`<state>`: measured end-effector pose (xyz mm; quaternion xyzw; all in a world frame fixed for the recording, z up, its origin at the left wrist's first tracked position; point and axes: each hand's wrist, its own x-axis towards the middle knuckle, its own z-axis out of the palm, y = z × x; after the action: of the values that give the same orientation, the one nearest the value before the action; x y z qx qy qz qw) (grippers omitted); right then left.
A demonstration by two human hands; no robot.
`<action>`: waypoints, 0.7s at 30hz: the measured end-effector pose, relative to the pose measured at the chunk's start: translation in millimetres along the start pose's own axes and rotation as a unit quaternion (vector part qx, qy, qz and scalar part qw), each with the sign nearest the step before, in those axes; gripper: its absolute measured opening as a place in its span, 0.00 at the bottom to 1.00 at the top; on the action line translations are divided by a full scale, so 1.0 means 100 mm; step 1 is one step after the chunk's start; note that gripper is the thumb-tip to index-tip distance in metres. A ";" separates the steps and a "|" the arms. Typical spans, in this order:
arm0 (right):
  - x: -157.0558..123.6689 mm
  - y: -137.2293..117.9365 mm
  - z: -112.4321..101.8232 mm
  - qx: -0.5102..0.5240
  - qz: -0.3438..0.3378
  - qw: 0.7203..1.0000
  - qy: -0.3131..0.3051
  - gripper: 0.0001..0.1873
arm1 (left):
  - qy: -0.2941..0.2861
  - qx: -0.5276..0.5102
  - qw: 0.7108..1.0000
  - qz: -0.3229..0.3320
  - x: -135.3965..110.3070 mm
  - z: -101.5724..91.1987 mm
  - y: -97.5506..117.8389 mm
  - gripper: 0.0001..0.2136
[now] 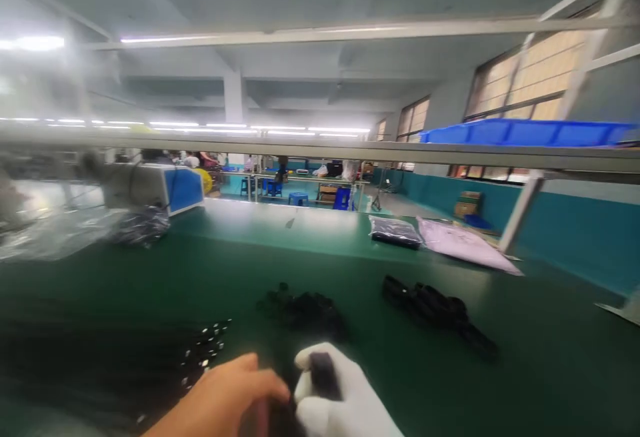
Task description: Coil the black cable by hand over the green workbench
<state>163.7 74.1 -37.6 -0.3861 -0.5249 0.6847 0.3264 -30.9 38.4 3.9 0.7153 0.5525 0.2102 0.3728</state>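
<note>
Low over the green desk (525, 357), the gloved right hand (345, 400) pinches a small dark piece (323, 373) upright, the bare left hand (225, 397) half-curled, seemingly empty, touching beside it.

Bare left hand (225, 400), gloved right hand (345, 400)
</note>
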 end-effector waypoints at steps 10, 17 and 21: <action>0.08 0.24 0.05 -0.133 -0.111 0.984 0.039 0.30 | 0.010 0.005 1.000 0.003 0.12 0.23 0.03 0.29; 0.04 0.16 0.14 -0.278 -0.101 0.951 0.084 0.24 | -0.081 -0.012 0.997 0.000 0.28 0.13 -0.14 0.14; -0.01 0.03 0.12 -0.201 -0.110 0.973 0.034 0.14 | -0.049 -0.110 0.993 0.013 0.30 0.23 -0.30 0.09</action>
<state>154.0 67.0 -38.1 -0.4068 -0.6796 0.5117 0.3328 -24.3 63.1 -37.1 0.6862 0.4982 0.2393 0.4729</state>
